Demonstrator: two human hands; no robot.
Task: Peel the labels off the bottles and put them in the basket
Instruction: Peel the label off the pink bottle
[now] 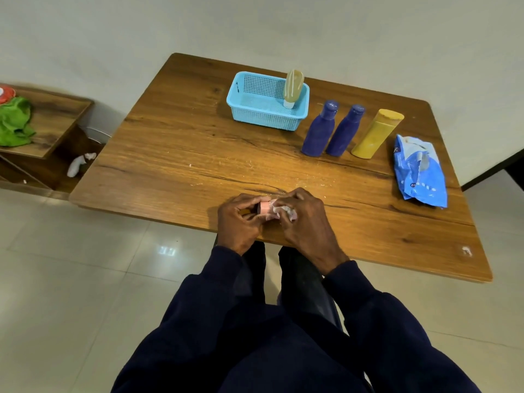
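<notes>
Wears dark navy sleeves [198, 321] nearest; curls left hand [238, 219] round a small pink bottle [266, 208] at the table [170, 154] near edge, pinches its torn white label [279, 209] with right hand [306, 222]. Shows, far side, a pale tube [293, 87] cap-down inside blue basket [255, 112]; right of it, purple bottles [319, 129], yellow bottle [375, 134], blue packet [419, 171].

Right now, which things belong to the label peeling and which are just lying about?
Job: pink bottle, gripped by left hand and right hand; blue basket with tan bottle inside; purple bottles; yellow bottle.
Lying about: blue packet; green cloth and white object on the side shelf.
</notes>
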